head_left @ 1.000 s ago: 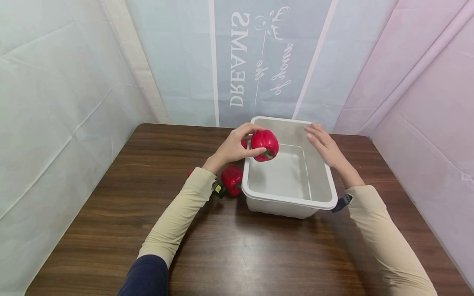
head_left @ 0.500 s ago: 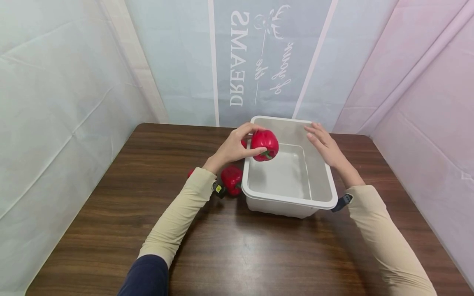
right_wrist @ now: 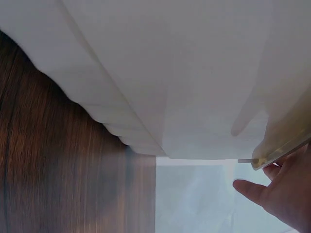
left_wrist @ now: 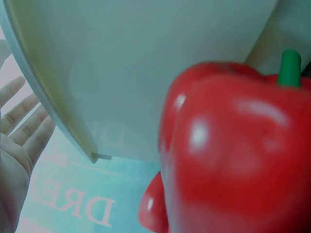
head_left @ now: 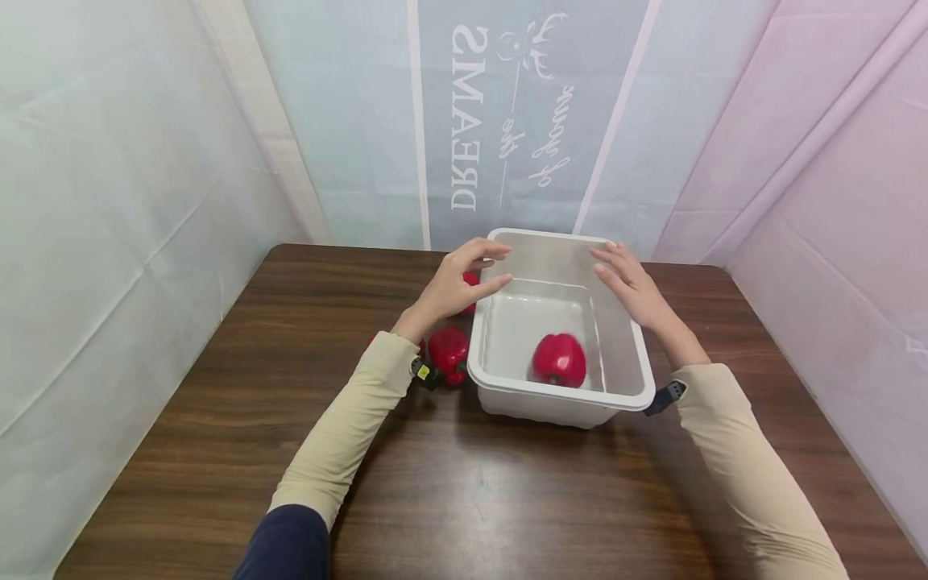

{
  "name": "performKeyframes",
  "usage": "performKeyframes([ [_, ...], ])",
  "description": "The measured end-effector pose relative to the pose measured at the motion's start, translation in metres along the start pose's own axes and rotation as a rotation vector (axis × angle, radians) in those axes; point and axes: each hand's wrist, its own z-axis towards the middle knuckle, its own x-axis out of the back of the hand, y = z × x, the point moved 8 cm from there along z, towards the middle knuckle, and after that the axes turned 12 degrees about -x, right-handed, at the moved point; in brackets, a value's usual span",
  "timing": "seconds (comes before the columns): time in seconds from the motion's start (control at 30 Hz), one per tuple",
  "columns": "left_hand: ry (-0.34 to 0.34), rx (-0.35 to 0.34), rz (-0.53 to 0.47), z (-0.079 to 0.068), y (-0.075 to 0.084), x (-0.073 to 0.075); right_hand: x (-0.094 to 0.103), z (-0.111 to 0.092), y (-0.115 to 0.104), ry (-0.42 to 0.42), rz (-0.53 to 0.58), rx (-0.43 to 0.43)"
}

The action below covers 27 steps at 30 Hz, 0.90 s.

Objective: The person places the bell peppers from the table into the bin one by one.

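Observation:
Inside the white plastic bin [head_left: 561,395], close to its near wall, lies a red bell pepper [head_left: 560,360]. My left hand [head_left: 460,282] is over the bin's left rim, fingers and thumb spread apart with nothing between them. Over the right rim hangs my right hand [head_left: 634,290], its fingers loosely extended and holding nothing. Outside the bin on the left, another red bell pepper [head_left: 449,350] sits near my left wrist, and one more pepper [head_left: 470,294] shows partly behind my left hand. A large red pepper [left_wrist: 233,150] with a green stem fills the left wrist view.
The bin stands on a dark wood table [head_left: 464,499] near its back edge. Behind it hangs a pale blue cloth [head_left: 370,121] with mirrored lettering. White cloth walls [head_left: 123,201] close in both sides.
My left hand has let go of its bell pepper, which has dropped into the bin and lies near the front. The bin has shifted slightly left. My right hand has barely moved.

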Motion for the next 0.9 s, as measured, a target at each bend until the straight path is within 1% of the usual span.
performKeyframes([
  [0.23, 0.008, 0.037, 0.008, -0.005, 0.000, 0.008, 0.001, -0.001, -0.001, -0.002, 0.000, -0.006],
  [0.4, 0.006, 0.066, 0.017, -0.010, -0.002, 0.011, 0.000, -0.001, -0.002, 0.001, 0.004, -0.011],
  [0.63, 0.013, 0.075, 0.034, -0.016, -0.006, 0.012, -0.001, -0.003, -0.002, -0.001, 0.030, -0.002],
  [0.9, 0.031, 0.100, 0.006, -0.025, -0.011, 0.017, 0.000, -0.003, -0.002, 0.000, 0.053, -0.008],
])
